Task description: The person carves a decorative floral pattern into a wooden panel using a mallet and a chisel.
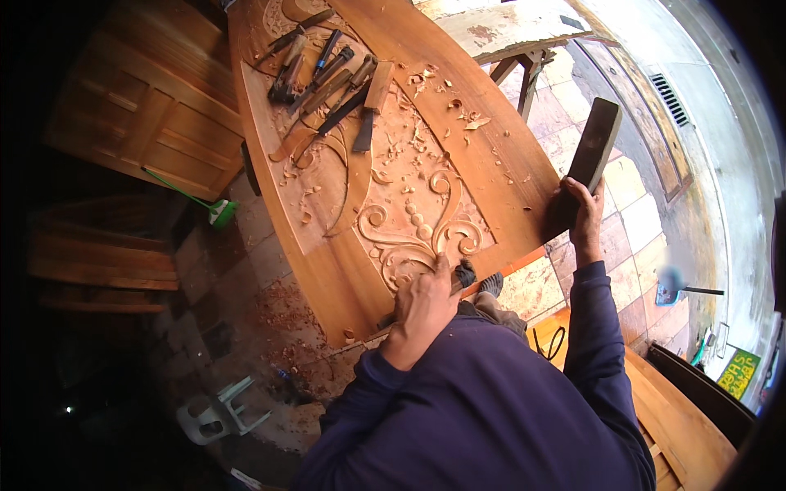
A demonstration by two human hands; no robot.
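Upper garment [483, 409]: plain navy-blue top, long-sleeved. Right sleeve [595, 327]: ends in a snug cuff at the wrist. Left sleeve [364, 397]: same navy cloth, creased. Trousers [501, 315]: dull brown, partly visible. Footwear [491, 284]: dark grey, type indeterminable.

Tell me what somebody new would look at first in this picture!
Probably the swirly carved curls at the near end of the big wooden panel, where the left hand is. Next might come the heap of hand tools farther up the panel, among curly wood shavings. The long dark block in the right hand, at the panel's right edge, stands out too.
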